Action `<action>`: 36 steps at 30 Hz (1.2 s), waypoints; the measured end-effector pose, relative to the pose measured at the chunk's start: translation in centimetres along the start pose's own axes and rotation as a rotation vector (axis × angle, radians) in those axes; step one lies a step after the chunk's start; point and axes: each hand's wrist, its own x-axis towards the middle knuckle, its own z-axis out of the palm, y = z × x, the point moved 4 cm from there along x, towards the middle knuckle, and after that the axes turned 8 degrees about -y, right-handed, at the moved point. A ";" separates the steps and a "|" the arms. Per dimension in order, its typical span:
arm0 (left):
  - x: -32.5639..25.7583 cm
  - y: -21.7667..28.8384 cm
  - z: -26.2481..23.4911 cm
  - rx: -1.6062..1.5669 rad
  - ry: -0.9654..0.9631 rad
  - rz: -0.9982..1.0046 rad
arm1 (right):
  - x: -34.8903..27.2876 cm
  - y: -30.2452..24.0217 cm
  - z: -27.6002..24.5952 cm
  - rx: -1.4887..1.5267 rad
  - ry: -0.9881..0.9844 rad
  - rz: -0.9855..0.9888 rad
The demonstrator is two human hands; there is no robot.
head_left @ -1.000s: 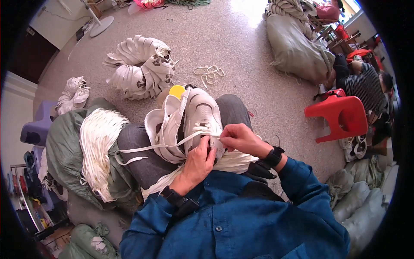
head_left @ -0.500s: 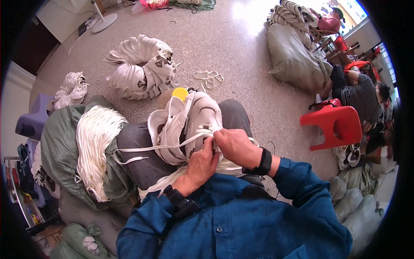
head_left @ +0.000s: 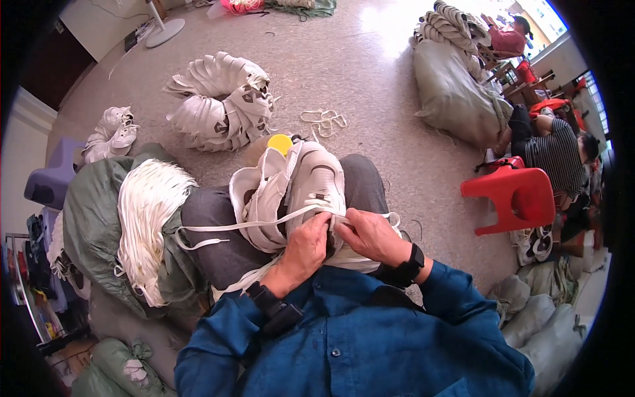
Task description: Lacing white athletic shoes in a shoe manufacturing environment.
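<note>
Both hands meet on one white shoe resting on the lap, just beyond the fingers. The left hand and right hand each pinch one white lace trailing left.

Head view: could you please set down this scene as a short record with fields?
Left hand: left hand pinching a flat white lace at the white shoe
Right hand: right hand on the same shoe, fingers at the lace
Shoe: lies across the person's lap, a second white shoe beside it
Lace: loose end trails toward the person's left
At the left: bundle of white laces on a green sack
On the floor: ring of white shoe parts, red plastic stool
</note>
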 end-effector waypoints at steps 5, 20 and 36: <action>0.7 -0.1 0.1 0.040 0.048 -0.037 | -0.2 0.1 0.8 0.076 0.003 0.006; 0.9 0.0 -1.3 0.209 -0.067 0.027 | 0.5 1.5 1.9 0.313 -0.012 0.151; -2.9 3.8 -9.6 0.367 -0.005 -0.066 | 1.3 -1.7 -1.9 0.019 0.390 -0.232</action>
